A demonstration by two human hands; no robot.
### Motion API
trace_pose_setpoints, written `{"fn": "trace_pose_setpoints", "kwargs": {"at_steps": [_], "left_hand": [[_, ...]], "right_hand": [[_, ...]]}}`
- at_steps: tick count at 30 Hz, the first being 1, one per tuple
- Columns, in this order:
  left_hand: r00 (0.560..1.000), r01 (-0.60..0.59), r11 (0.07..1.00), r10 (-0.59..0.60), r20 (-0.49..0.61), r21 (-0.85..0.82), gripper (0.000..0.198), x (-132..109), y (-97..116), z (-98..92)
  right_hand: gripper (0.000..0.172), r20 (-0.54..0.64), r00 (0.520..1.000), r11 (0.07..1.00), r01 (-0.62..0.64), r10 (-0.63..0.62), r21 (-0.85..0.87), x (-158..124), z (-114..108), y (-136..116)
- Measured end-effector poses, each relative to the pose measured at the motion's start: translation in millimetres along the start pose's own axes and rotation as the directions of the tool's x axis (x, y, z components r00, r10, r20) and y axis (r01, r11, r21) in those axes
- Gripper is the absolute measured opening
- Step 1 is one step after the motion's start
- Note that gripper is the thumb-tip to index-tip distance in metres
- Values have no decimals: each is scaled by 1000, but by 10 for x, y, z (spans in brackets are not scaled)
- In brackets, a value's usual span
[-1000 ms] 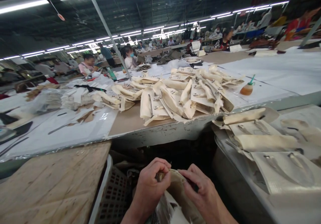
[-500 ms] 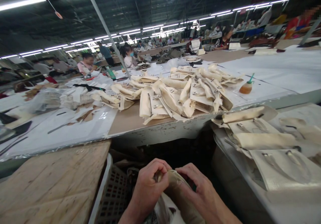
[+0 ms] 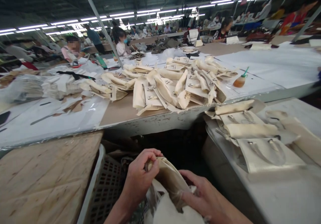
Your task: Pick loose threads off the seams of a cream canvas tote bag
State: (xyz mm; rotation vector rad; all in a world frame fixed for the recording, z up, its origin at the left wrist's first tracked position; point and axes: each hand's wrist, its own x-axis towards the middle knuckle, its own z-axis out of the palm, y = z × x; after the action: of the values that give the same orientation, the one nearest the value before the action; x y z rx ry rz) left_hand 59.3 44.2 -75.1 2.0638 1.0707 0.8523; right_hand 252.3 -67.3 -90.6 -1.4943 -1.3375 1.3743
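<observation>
Low in the head view, a cream handbag [image 3: 170,172] is held between both hands, its edge curved and its mouth partly spread. My left hand [image 3: 141,172] pinches the top left of the rim, thumb against bent fingers. My right hand [image 3: 200,194] grips the right side lower down, the thumb towards the inside and the fingers partly hidden behind it. Pale material, some of it thin and see-through, hangs below. More cream handbags [image 3: 173,86] lie heaped on the long table ahead, and several handbags [image 3: 268,153] with handles rest on the surface to the right.
A grey plastic basket [image 3: 101,180] stands left of my hands, beside a brown board [image 3: 45,180]. The long table's edge [image 3: 155,123] crosses in front. A bottle [image 3: 240,80] of amber liquid with a green nozzle stands on it. Several people work farther back.
My right hand has shifted down along the handbag's side, and the handbag's mouth is spread wider. My left hand keeps its pinch, slightly farther left. The view has turned a little.
</observation>
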Motion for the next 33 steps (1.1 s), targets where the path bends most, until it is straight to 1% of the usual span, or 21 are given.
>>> {"fn": "trace_pose_setpoints", "kwargs": {"at_steps": [2, 5, 7, 10, 13, 15, 19, 23, 25, 28, 30, 33], "left_hand": [[1000, -20, 999, 21, -5, 39, 16, -3, -17, 7], [998, -69, 989, 70, -5, 133, 15, -13, -35, 13], [993, -114, 972, 117, -4, 204, 14, -23, -41, 14], [981, -178, 946, 192, -25, 272, 14, -49, -50, 26], [971, -200, 928, 229, -61, 315, 13, -95, -67, 55], [968, -197, 919, 236, -79, 341, 13, -138, -76, 77], [958, -204, 901, 264, -112, 383, 12, -234, -73, 115], [941, -211, 877, 302, -155, 431, 10, -318, -67, 148], [926, -218, 860, 331, -180, 462, 9, -343, -53, 163], [907, -235, 846, 368, -206, 478, 10, -370, 0, 186], [907, -237, 858, 364, -213, 456, 10, -401, 44, 198], [924, -224, 883, 328, -199, 413, 12, -488, 83, 190]], "right_hand": [[35, 19, 1000, 999, -9, 8, 40, -125, -7, 16], [35, 50, 999, 999, -12, 9, 52, -231, -17, 34], [34, 63, 998, 1000, 26, -26, 2, -241, -14, 50], [32, 68, 991, 990, 118, -113, -72, -210, 7, 91], [31, 40, 985, 980, 173, -170, -100, -184, 26, 140], [32, 25, 983, 978, 184, -182, -100, -180, 21, 159], [34, 23, 991, 985, 135, -133, -107, -186, -36, 133], [38, 32, 996, 994, 88, -87, -62, -186, -77, 80], [38, -2, 996, 995, 84, -85, -47, -181, -69, 84], [38, -59, 996, 993, 65, -71, -96, -171, -41, 151], [40, -89, 995, 990, 32, -44, -137, -167, -30, 221], [44, -132, 991, 983, -3, -21, -181, -171, -36, 306]]}}
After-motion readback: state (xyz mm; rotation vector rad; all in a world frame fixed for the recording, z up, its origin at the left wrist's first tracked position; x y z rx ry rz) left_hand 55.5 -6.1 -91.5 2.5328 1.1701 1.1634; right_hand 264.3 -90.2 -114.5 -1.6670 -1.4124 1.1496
